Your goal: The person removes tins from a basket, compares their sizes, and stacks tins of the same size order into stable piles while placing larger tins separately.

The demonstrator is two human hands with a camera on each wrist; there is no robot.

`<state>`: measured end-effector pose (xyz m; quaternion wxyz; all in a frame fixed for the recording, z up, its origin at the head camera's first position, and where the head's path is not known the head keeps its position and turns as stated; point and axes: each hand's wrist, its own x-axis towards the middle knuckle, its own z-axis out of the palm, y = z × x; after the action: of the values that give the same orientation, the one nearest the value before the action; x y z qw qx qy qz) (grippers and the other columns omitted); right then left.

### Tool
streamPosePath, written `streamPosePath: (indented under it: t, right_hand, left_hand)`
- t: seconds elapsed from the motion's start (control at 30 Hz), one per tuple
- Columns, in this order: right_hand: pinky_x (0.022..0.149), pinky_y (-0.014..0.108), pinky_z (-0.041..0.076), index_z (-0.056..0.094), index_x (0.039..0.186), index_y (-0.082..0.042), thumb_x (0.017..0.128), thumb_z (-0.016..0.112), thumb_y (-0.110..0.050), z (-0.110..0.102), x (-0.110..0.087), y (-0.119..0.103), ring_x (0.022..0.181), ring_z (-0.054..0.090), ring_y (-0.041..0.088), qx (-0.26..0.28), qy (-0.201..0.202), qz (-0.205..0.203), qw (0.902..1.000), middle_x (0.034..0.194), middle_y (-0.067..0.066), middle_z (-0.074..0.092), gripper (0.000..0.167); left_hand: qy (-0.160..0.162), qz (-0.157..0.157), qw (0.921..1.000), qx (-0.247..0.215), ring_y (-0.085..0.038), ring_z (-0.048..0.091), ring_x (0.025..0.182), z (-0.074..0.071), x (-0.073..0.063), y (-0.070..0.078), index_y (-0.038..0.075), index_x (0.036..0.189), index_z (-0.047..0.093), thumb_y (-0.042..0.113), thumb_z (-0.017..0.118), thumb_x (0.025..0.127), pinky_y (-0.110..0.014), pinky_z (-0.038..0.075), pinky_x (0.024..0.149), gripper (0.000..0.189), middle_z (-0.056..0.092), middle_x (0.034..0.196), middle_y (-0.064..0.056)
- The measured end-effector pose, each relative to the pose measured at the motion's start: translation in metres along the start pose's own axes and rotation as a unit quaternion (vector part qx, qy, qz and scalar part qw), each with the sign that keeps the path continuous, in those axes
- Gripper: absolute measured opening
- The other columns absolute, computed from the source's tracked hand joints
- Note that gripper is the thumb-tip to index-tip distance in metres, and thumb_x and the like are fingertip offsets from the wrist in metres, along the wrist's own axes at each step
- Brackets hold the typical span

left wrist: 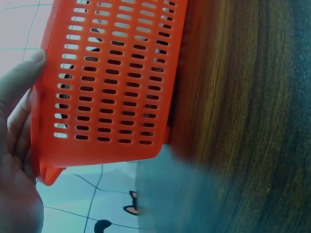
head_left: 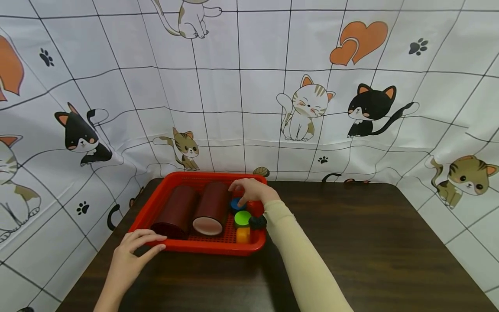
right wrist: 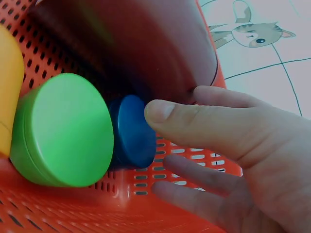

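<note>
My left hand (head_left: 128, 260) grips the near left corner of a red plastic basket (head_left: 202, 248), the thumb on one side of its rim and the fingers on the other. The right hand (head_left: 253, 190) reaches into the basket's right side. Its thumb tip is right at the edge of a small blue round container (right wrist: 138, 131), while the other fingers spread out past it. Beside the blue one stands a lime-green round container (right wrist: 73, 131), then a yellow-orange piece (head_left: 243, 235). Two large dark brown cylinders (head_left: 178, 210) lie side by side in the basket's left part.
A dark green, bumpy item (head_left: 257, 222) and a red item (head_left: 255, 209) lie along the basket's right wall, partly under the right wrist. The basket stands on a dark wooden table (head_left: 351, 242). A white cat-print sheet (head_left: 257, 95) hangs behind and around it.
</note>
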<state>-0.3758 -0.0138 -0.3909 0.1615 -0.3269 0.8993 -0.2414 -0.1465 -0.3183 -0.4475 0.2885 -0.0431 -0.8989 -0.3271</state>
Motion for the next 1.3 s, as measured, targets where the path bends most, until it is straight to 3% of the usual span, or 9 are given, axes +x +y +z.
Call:
streamPosePath:
  t: [0.2,0.57,0.87,1.3]
  right_hand:
    - [0.105,0.045,0.048,0.059,0.131,-0.017,0.085,0.077,-0.008,-0.0014,0.0038,-0.001,0.13,0.05,0.028,-0.015,-0.022,0.009,0.9996,0.141,0.008,0.056,0.051]
    - [0.105,0.04,0.048,0.067,0.126,-0.018,0.085,0.076,-0.008,-0.0012,0.0038,0.0006,0.121,0.054,0.021,-0.05,-0.054,0.038,0.9966,0.136,0.003,0.061,0.043]
    - [0.104,0.041,0.049,0.064,0.128,-0.017,0.086,0.073,-0.001,-0.0011,0.0055,-0.0022,0.119,0.054,0.023,-0.057,-0.063,0.052,0.995,0.133,0.007,0.061,0.046]
    - [0.107,0.043,0.046,0.061,0.135,-0.017,0.084,0.078,-0.011,0.0036,0.0054,-0.0052,0.124,0.052,0.025,-0.042,-0.098,0.07,0.9919,0.136,0.006,0.061,0.054]
  left_hand:
    - [0.001,-0.001,1.0,0.002,0.009,0.043,0.1,0.0001,0.0007,0.0009,0.03,0.096,0.078,0.013,0.086,0.074,-0.018,0.035,0.084,0.03,0.064,0.099,0.011]
    - [-0.003,0.001,1.0,-0.005,0.008,0.043,0.1,0.0048,0.0005,-0.001,0.03,0.096,0.078,0.012,0.086,0.073,-0.018,0.035,0.085,0.03,0.064,0.099,0.011]
    - [-0.006,-0.002,1.0,0.0,0.008,0.042,0.101,0.0044,0.0022,-0.0023,0.032,0.096,0.077,0.015,0.086,0.075,-0.018,0.035,0.085,0.029,0.064,0.099,0.012]
    - [-0.004,-0.001,1.0,0.003,0.008,0.042,0.1,0.0023,0.0,-0.0004,0.031,0.096,0.077,0.012,0.086,0.074,-0.018,0.035,0.085,0.03,0.064,0.099,0.011]
